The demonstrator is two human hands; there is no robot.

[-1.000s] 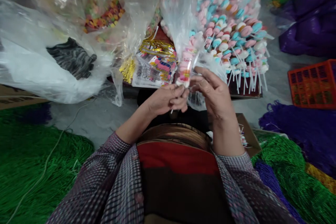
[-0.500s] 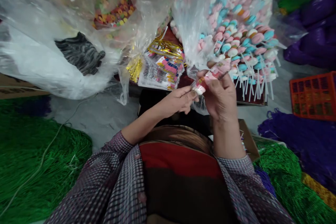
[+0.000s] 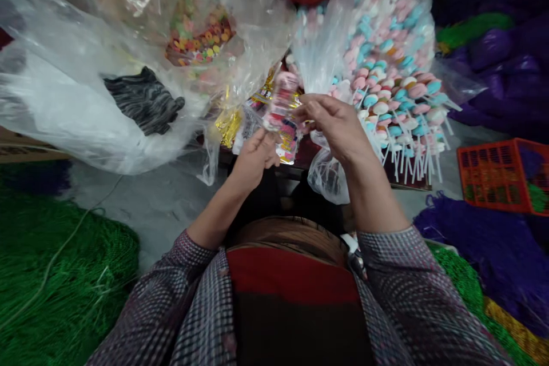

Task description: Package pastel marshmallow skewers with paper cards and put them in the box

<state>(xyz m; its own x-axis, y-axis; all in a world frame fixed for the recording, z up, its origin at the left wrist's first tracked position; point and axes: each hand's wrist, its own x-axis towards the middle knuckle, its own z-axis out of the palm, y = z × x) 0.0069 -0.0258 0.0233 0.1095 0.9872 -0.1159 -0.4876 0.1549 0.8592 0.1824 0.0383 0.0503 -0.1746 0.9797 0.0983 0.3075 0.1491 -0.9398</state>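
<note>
My left hand (image 3: pixel 256 154) pinches the lower end of a marshmallow candy in a clear, pink-and-red printed wrapper (image 3: pixel 281 100). The candy stands up from the fingertips and is smeared by motion. Just to its right, my right hand (image 3: pixel 332 123) is off the candy, its fingers bent and a little apart over the wrappers and gold ties. Below the candy lies a stack of printed plastic wrappers (image 3: pixel 288 146), partly covered by it. Shiny gold twist ties (image 3: pixel 229 127) lie at the left of the stack.
Marshmallow lollipops (image 3: pixel 397 91) fill an open clear bag at the right. Another bag holds ring-shaped candies (image 3: pixel 201 40). A black crumpled bundle (image 3: pixel 146 100) rests on white plastic. An orange crate (image 3: pixel 493 174), purple netting (image 3: pixel 472 246) and green netting (image 3: pixel 64 257) lie around.
The wrapped candy has moved left and up and now stands upright in my left hand. My right hand has let go of it and moved left, over the wrappers.
</note>
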